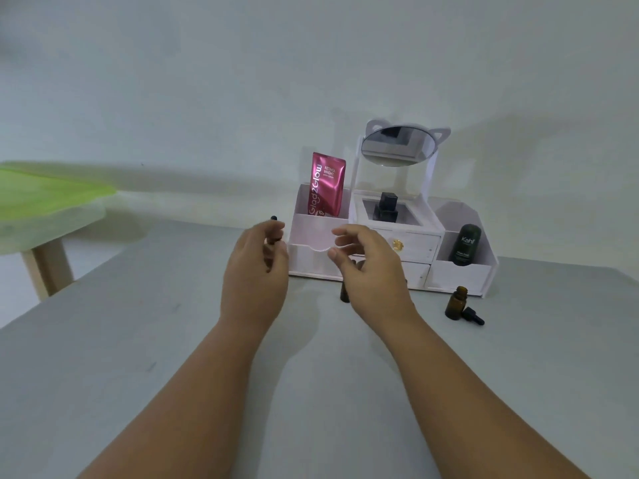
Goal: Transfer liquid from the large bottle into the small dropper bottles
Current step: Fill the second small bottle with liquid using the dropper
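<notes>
My left hand (256, 271) is raised above the grey table and holds a black dropper cap (275, 231), whose tip pokes up past my fingers. Beside it my right hand (366, 267) hovers with its fingers apart and nothing in them. Just below and behind that hand stands a small amber bottle (344, 292), mostly hidden. A second small amber dropper bottle (456, 303) stands uncapped at the right, with its black dropper cap (473, 315) lying against it. A dark green Kahf bottle (465, 245) stands in the organizer's right compartment.
A white cosmetic organizer (460, 274) with drawers and a cat-ear mirror (397, 146) stands against the wall. It holds a pink sachet (326, 184) and a black square bottle (386, 207). A green-topped wooden table (41, 198) is at the left.
</notes>
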